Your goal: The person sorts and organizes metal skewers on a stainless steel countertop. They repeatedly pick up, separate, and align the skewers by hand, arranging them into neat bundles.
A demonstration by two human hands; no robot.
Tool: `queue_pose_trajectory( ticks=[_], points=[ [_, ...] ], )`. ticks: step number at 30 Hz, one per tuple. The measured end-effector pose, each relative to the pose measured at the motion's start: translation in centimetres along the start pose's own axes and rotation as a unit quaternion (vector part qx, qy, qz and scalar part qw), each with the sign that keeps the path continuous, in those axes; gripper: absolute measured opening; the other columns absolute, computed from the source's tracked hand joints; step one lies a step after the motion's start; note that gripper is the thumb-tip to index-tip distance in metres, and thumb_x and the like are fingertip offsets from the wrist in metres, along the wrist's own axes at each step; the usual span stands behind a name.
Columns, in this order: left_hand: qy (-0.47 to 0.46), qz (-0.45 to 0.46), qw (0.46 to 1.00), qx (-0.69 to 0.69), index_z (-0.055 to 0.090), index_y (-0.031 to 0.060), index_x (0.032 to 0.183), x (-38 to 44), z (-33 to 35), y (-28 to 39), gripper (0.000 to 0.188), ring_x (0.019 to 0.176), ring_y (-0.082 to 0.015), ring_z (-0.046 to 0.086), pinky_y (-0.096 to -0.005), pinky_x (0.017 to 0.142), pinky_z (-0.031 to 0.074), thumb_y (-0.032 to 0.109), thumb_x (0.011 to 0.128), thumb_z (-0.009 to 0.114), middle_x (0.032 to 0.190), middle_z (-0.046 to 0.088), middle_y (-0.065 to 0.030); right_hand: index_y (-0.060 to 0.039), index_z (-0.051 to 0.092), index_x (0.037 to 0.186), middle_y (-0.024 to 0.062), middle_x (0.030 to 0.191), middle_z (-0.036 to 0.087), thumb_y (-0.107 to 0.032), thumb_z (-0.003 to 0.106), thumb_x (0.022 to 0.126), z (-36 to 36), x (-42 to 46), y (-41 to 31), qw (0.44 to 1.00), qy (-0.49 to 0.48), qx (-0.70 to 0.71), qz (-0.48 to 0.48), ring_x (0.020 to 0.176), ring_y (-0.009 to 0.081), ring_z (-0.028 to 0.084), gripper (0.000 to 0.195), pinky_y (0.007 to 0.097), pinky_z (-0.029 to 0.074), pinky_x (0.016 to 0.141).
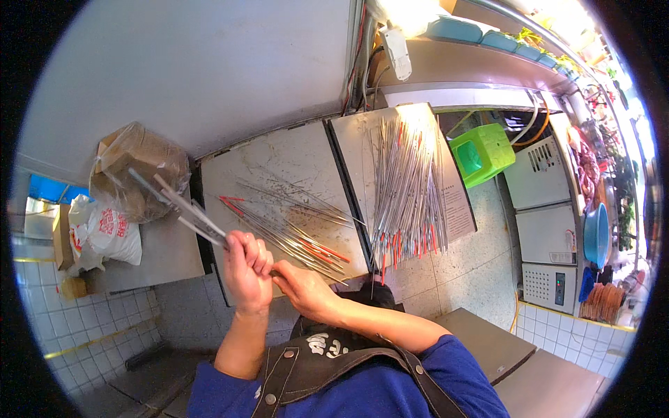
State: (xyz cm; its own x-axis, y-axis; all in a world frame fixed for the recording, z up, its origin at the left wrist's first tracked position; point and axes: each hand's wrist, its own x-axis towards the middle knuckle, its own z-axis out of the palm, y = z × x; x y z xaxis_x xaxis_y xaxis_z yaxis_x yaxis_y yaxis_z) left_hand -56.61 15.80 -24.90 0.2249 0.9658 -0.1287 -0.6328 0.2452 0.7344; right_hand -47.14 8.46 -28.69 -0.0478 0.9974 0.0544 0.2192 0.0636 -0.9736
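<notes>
My left hand (250, 274) is closed around a bundle of thin metal skewers (196, 215), whose blurred ends point up and to the left. Beside that fist, the thumb and fingers of my right hand (308, 293) pinch what appears to be the lower end of the same bundle. Loose skewers (279, 235) lie across the stained left tabletop (251, 172) just beyond my hands, some with red ends. On the right tabletop (353, 141) rests a large, roughly parallel pile of metal skewers (407, 183); several red ends face me and a few overhang the near edge.
A dark gap (347, 188) separates the two tabletops. At left sit a plastic-wrapped cardboard box (138, 172) and a white plastic bag (115, 230). A green plastic stool (488, 154) stands to the right, before a metal-fronted cabinet (546, 222). Brown stools or benches (481, 339) are near my right side.
</notes>
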Motion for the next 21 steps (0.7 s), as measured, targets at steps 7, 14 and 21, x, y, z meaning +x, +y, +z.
queue_pose_trajectory(
  ticks=[7, 14, 21],
  points=[
    [-0.01, 0.049, 0.994, 0.099, 0.039, 0.0113, 0.08, -5.9, 3.3, -2.2, 0.029, 0.058, -0.0146, 0.038, -0.032, 0.066, 0.036, 0.034, 0.097, 0.034, 0.061, 0.036, -0.0002, -0.0035, 0.047, 0.095, 0.0187, 0.082, 0.055, -0.014, 0.053, 0.085, -5.2, -4.1, 0.1, 0.996, -0.069, -0.026, -0.058, 0.075, 0.0381, 0.056, 0.016, 0.0444, 0.044, 0.06],
    [-0.019, 0.004, 0.994, 0.109, 0.038, 0.01, 0.079, -10.1, 12.1, -13.4, 0.031, 0.077, -0.0219, 0.05, -0.0381, 0.079, 0.039, 0.034, 0.098, 0.032, 0.066, 0.044, -0.0048, -0.0062, 0.048, 0.101, 0.0175, 0.085, 0.061, -0.022, 0.05, 0.089, -19.4, -10.7, 3.1, 0.989, -0.117, -0.063, -0.058, 0.075, 0.0366, 0.059, 0.02, 0.0444, 0.047, 0.059],
    [-0.125, -0.156, 0.976, 0.089, 0.046, 0.0068, 0.085, -9.5, 22.3, -24.4, 0.03, 0.099, -0.0222, 0.051, -0.0376, 0.093, 0.037, 0.03, 0.098, 0.032, 0.1, 0.057, -0.0123, -0.0056, 0.049, 0.113, 0.0217, 0.083, 0.06, -0.025, 0.047, 0.091, -33.8, -16.0, 6.0, 0.989, -0.119, -0.001, 0.092, 0.078, 0.0398, 0.059, 0.03, 0.0433, 0.046, 0.066]
  ],
)
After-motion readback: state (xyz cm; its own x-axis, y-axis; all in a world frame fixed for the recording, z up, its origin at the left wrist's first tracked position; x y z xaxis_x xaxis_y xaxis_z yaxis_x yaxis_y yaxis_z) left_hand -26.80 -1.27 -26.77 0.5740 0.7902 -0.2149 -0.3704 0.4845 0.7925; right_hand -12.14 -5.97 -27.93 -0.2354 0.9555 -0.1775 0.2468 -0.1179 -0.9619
